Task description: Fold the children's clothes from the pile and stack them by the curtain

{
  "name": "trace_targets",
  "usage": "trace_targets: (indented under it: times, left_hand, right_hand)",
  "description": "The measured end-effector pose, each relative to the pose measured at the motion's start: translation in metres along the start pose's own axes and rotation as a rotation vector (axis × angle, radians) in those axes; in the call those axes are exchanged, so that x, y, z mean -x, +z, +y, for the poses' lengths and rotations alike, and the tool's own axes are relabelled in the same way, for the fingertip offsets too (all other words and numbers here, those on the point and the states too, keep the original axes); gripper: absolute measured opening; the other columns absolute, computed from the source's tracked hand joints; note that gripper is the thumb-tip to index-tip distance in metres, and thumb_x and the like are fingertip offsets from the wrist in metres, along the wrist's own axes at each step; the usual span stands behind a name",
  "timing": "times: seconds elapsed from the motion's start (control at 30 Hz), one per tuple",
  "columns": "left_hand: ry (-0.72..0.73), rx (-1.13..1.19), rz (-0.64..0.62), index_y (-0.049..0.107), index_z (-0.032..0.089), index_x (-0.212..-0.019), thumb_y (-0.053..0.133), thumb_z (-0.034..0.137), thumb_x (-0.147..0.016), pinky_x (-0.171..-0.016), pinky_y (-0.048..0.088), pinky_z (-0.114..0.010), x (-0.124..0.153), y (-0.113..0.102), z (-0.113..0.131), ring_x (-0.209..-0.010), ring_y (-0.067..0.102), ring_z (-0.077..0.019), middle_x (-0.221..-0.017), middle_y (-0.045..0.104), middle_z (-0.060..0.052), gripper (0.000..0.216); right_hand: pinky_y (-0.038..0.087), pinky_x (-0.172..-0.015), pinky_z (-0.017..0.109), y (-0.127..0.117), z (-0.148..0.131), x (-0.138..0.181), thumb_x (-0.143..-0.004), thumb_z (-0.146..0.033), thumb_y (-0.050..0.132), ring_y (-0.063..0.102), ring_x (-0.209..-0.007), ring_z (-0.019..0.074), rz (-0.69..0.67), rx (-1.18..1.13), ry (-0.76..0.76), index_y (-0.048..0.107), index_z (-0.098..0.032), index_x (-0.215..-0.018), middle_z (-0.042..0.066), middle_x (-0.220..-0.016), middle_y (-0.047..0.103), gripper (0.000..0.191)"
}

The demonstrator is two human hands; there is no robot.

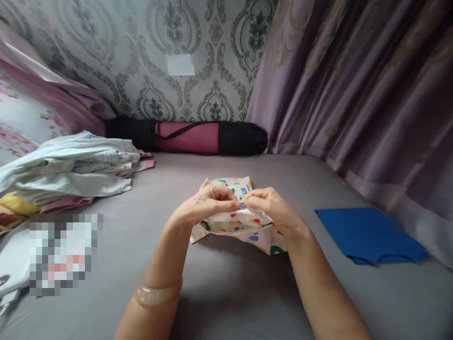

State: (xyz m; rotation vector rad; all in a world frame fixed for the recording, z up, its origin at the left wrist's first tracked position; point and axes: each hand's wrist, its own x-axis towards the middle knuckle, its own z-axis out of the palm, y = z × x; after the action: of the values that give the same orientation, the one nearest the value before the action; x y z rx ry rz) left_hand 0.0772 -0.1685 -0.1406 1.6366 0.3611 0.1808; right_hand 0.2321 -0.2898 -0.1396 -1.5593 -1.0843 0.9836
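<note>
A white garment (244, 221) printed with colourful shapes lies partly on the grey sheet, its middle lifted in my hands. My left hand (211, 204) pinches the cloth between thumb and fingers. Close beside it, nearly fingertip to fingertip, my right hand (271, 208) pinches the same cloth from the other side. A small bit of blue shows between the two thumbs; what it is I cannot make out. Below my hands the near edge hangs loosely, and the far part lies beyond them. The garment's exact kind is hidden by the folds.
A folded blue cloth (371, 236) lies at right. Piled clothes (81, 163) sit at left, with a white object (16, 257) nearer me, next to a blurred patch. A black and pink long bag (187, 137) rests along the wall; a purple curtain (318, 85) hangs at right.
</note>
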Motion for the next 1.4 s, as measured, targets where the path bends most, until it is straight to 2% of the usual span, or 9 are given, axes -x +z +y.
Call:
trace_targets:
  times: [0.23, 0.4, 0.6, 0.73, 0.9, 1.17, 1.4]
  left_hand:
    - [-0.06, 0.002, -0.005, 0.061, 0.015, -0.07, 0.07, 0.046, -0.071, -0.049, 0.03, -0.019, 0.002, 0.001, 0.0, -0.052, 0.04, -0.0068, -0.059, 0.049, 0.004, 0.032]
    - [-0.053, 0.068, 0.016, 0.058, 0.015, -0.062, 0.071, 0.04, -0.068, -0.048, 0.027, -0.019, 0.001, 0.004, 0.002, -0.051, 0.035, -0.0051, -0.056, 0.046, 0.005, 0.029]
    - [-0.051, 0.171, -0.011, 0.057, 0.015, -0.06, 0.074, 0.034, -0.066, -0.046, 0.026, -0.019, 0.003, 0.003, 0.003, -0.047, 0.036, -0.0039, -0.053, 0.049, 0.006, 0.026]
    - [-0.037, 0.19, -0.017, 0.057, 0.014, -0.059, 0.076, 0.032, -0.066, -0.045, 0.026, -0.018, 0.004, 0.002, 0.004, -0.046, 0.038, -0.0036, -0.053, 0.051, 0.005, 0.026]
    - [-0.029, 0.21, 0.002, 0.057, 0.014, -0.058, 0.077, 0.031, -0.065, -0.043, 0.027, -0.018, 0.003, 0.002, 0.002, -0.045, 0.04, -0.0039, -0.052, 0.052, 0.004, 0.027]
    - [-0.061, 0.29, 0.116, 0.055, 0.014, -0.055, 0.079, 0.03, -0.061, -0.04, 0.027, -0.017, 0.011, -0.012, 0.003, -0.041, 0.041, -0.0039, -0.049, 0.052, 0.004, 0.029]
    - [-0.083, 0.335, 0.135, 0.056, 0.014, -0.055, 0.08, 0.029, -0.058, -0.038, 0.027, -0.017, 0.01, -0.014, 0.003, -0.039, 0.041, -0.0041, -0.047, 0.052, 0.004, 0.028]
  right_hand:
    - [0.025, -0.05, 0.024, 0.001, -0.002, 0.005, -0.065, -0.029, 0.057, 0.034, -0.051, 0.008, -0.042, 0.05, -0.012, 0.06, -0.018, -0.062, -0.005, -0.054, 0.043, 0.012]
    - [0.019, -0.047, 0.024, 0.003, 0.003, 0.0, -0.063, -0.028, 0.051, 0.027, -0.048, 0.0074, -0.029, 0.084, 0.0, 0.055, -0.019, -0.059, -0.006, -0.05, 0.036, 0.011]
    - [0.018, -0.046, 0.024, -0.003, 0.005, 0.0, -0.063, -0.026, 0.049, 0.027, -0.048, 0.007, -0.196, 0.138, 0.05, 0.053, -0.019, -0.059, -0.007, -0.049, 0.036, 0.009]
    - [0.02, -0.045, 0.023, -0.005, 0.004, 0.002, -0.063, -0.024, 0.048, 0.029, -0.048, 0.0067, -0.242, 0.125, 0.044, 0.052, -0.018, -0.058, -0.006, -0.051, 0.04, 0.009]
    - [0.022, -0.046, 0.023, -0.007, 0.005, 0.002, -0.063, -0.023, 0.048, 0.032, -0.049, 0.0074, -0.248, 0.126, 0.054, 0.054, -0.018, -0.06, -0.006, -0.053, 0.043, 0.008]
    - [0.017, -0.047, 0.025, -0.011, 0.004, 0.004, -0.066, -0.024, 0.048, 0.024, -0.05, 0.0078, -0.218, 0.105, -0.005, 0.049, -0.018, -0.052, -0.006, -0.05, 0.031, 0.015]
    - [0.02, -0.043, 0.022, -0.016, 0.004, 0.007, -0.062, -0.02, 0.05, 0.029, -0.046, 0.006, -0.159, 0.084, 0.025, 0.066, -0.017, -0.062, -0.006, -0.049, 0.043, 0.017]
